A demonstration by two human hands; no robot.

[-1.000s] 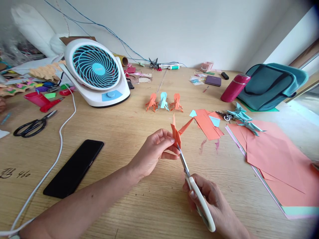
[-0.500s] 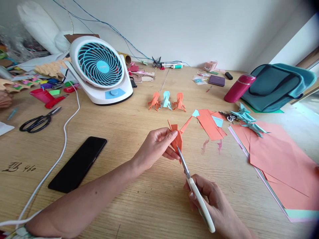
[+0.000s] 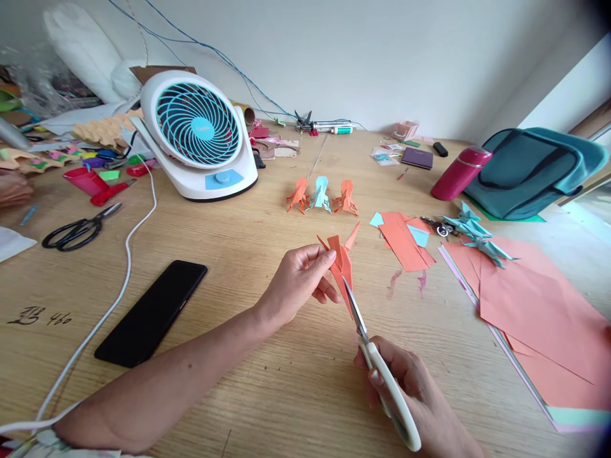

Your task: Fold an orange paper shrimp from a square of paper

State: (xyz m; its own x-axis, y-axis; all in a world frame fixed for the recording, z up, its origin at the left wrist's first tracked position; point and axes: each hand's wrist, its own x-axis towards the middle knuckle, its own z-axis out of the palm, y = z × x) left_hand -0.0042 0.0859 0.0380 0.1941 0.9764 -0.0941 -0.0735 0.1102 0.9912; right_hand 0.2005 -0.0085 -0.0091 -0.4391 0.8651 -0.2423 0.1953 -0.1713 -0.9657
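My left hand [image 3: 305, 273] pinches an orange folded-paper figure [image 3: 342, 261] between thumb and fingers, above the table. Its thin points stick out up and to the right, and a longer flap hangs down. In my right hand [image 3: 405, 381] are white-handled scissors [image 3: 389, 388], their blades pointing up and to the left against the figure's lower flap. Whether paper lies between the blades is hard to make out. Beyond my hands stand three finished-looking paper figures: an orange one [image 3: 298, 194], a light blue one [image 3: 321, 193] and another orange one [image 3: 346, 196].
Orange paper sheets [image 3: 539, 305] lie at the right, with blue folded figures [image 3: 470, 222] on their edge and cut paper strips [image 3: 405, 242] nearby. A phone [image 3: 153, 312], black scissors [image 3: 79, 232], a white cable [image 3: 125, 254] and a fan [image 3: 200, 133] occupy the left. A pink bottle [image 3: 461, 173] leans near a teal bag [image 3: 529, 165].
The scissors have opened slightly at the handles and shifted a little down and right. The orange figure is tilted differently, more of its lower flap showing, and my left fingers have loosened beneath it.
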